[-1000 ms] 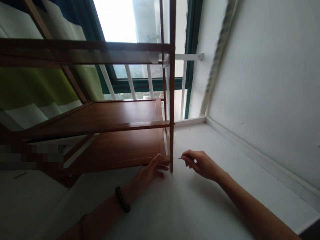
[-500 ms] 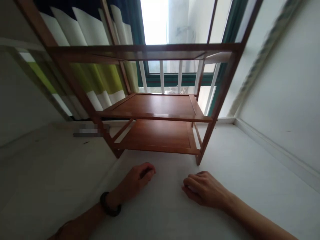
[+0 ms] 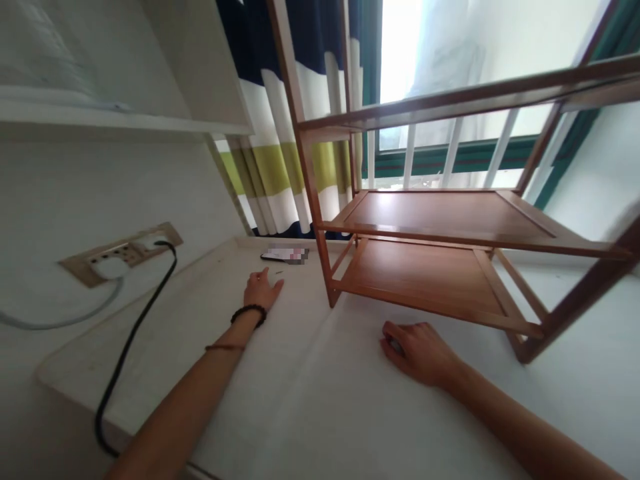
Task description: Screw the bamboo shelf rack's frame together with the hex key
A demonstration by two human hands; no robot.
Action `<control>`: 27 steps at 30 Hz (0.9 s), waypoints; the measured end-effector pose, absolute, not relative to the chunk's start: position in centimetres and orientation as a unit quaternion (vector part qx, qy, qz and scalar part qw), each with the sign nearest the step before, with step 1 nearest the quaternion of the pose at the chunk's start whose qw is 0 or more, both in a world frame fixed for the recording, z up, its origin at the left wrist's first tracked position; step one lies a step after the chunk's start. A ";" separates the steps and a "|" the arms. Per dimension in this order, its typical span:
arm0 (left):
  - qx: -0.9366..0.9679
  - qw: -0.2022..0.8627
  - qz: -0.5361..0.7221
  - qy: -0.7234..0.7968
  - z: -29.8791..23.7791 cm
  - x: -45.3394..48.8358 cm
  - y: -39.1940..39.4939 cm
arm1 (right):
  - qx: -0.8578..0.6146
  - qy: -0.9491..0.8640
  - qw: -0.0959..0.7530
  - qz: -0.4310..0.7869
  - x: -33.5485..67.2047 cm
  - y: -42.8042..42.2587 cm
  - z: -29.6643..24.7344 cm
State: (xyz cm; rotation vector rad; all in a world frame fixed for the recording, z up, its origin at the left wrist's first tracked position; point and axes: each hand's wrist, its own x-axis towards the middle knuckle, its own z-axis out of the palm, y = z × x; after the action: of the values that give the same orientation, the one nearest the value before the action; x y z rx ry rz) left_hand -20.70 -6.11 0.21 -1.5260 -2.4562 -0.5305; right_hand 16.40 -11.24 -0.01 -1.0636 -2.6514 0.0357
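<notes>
My left hand (image 3: 261, 291), with a dark bead bracelet (image 3: 249, 313) at its wrist, reaches across the white surface with its thumb apart from its fingers. Just beyond its fingertips lies a flat, dark-edged phone (image 3: 284, 255), its face blurred. Between the two is a small, thin dark piece (image 3: 279, 272), too small to name. My right hand (image 3: 417, 351) rests in front of the brown wooden rack (image 3: 425, 308), fingers curled in towards the thumb. Whatever those fingers may enclose is hidden. Neither hand touches the rack, which stands upright with several tiers.
On the left wall, a socket strip (image 3: 125, 255) holds plugs, and a black cable (image 3: 135, 333) hangs down over the surface's edge. A white cabinet (image 3: 125, 123) juts out above. Behind the rack are a striped curtain (image 3: 275, 167) and a window with white bars (image 3: 409, 157).
My view has swung left, bringing the sockets and cable into sight. My left hand has moved left and forward towards the phone, its fingers opening. My right hand stays curled near the rack.
</notes>
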 end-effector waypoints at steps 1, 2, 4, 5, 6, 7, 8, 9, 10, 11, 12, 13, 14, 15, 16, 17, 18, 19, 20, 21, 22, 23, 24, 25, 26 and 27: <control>-0.512 0.094 -0.176 -0.835 0.1 -21.6 -5.3 | -0.375 -0.915 0.145 0.015 16.2 -11.2 -0.1; -0.515 0.089 -0.175 -0.835 0.1 -22.3 -4.7 | -0.381 -0.912 0.149 0.021 16.1 -11.1 -0.2; -0.529 0.082 -0.177 -0.826 0.0 -23.1 -3.9 | -0.392 -0.906 0.153 0.034 16.1 -11.1 -0.4; -0.535 0.080 -0.179 -0.822 -0.1 -23.3 -3.7 | -0.397 -0.904 0.153 0.040 16.2 -11.1 -0.4; -0.539 0.078 -0.180 -0.819 -0.1 -23.4 -3.6 | -0.400 -0.903 0.152 0.045 16.2 -11.0 -0.5; -0.541 0.077 -0.180 -0.818 -0.1 -23.5 -3.6 | -0.401 -0.902 0.151 0.049 16.2 -11.0 -0.5; -0.543 0.077 -0.181 -0.816 -0.1 -23.4 -3.6 | -0.401 -0.902 0.150 0.053 16.2 -11.0 -0.5; -0.546 0.079 -0.181 -0.814 -0.1 -23.4 -3.7 | -0.400 -0.902 0.151 0.058 16.3 -10.9 -0.5; -0.550 0.082 -0.183 -0.811 -0.1 -23.3 -3.7 | -0.400 -0.902 0.153 0.063 16.3 -10.9 -0.5; -0.554 0.085 -0.184 -0.808 -0.1 -23.3 -3.7 | -0.399 -0.902 0.155 0.067 16.3 -10.8 -0.6; -0.559 0.087 -0.185 -0.804 -0.1 -23.3 -3.7 | -0.398 -0.901 0.156 0.070 16.3 -10.8 -0.6; -0.565 0.088 -0.185 -0.799 0.0 -23.2 -3.7 | -0.397 -0.901 0.157 0.072 16.3 -10.8 -0.6; -0.573 0.087 -0.183 -0.794 0.1 -23.2 -3.7 | -0.396 -0.901 0.159 0.072 16.4 -10.8 -0.7; -0.580 0.084 -0.179 -0.790 0.1 -23.2 -3.6 | -0.395 -0.902 0.160 0.072 16.4 -10.8 -0.7; -0.587 0.082 -0.174 -0.787 0.2 -23.2 -3.5 | -0.394 -0.902 0.162 0.070 16.4 -10.8 -0.7; -0.593 0.080 -0.169 -0.783 0.3 -23.1 -3.4 | -0.393 -0.902 0.164 0.068 16.4 -10.8 -0.8; -0.596 0.080 -0.165 -0.781 0.3 -23.0 -3.3 | -0.392 -0.902 0.167 0.066 16.4 -10.8 -0.8; -0.599 0.081 -0.162 -0.780 0.4 -22.9 -3.2 | -0.391 -0.902 0.169 0.064 16.4 -10.8 -0.7; -0.600 0.083 -0.159 -0.779 0.5 -22.7 -3.2 | -0.391 -0.902 0.171 0.063 16.3 -10.8 -0.7; -0.602 0.085 -0.156 -0.779 0.6 -22.6 -3.1 | -0.389 -0.903 0.172 0.064 16.3 -10.8 -0.6; -0.602 0.087 -0.153 -0.779 0.7 -22.3 -3.2 | -0.390 -0.902 0.175 0.066 16.2 -10.8 -0.5; -0.604 0.088 -0.149 -0.778 0.8 -22.1 -3.3 | -0.393 -0.899 0.178 0.071 16.2 -10.9 -0.4; -0.605 0.089 -0.147 -0.777 0.9 -21.8 -3.6 | -0.398 -0.895 0.185 0.080 16.3 -11.0 -0.3; -0.609 0.089 -0.145 -0.775 1.0 -21.5 -4.1 | -0.404 -0.890 0.192 0.093 16.5 -11.2 -0.3; -0.618 0.086 -0.144 -0.768 1.1 -21.2 -4.8 | -0.409 -0.883 0.200 0.110 16.8 -11.4 -0.2; -0.628 0.082 -0.146 -0.760 1.1 -20.7 -5.7 | -0.413 -0.877 0.206 0.131 17.2 -11.8 -0.2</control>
State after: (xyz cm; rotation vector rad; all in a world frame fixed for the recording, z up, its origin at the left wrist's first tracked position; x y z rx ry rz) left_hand -20.72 -5.68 1.13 -1.8759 -2.2699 -0.4361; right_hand 17.23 -11.77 -0.22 -1.1516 -2.4439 0.3643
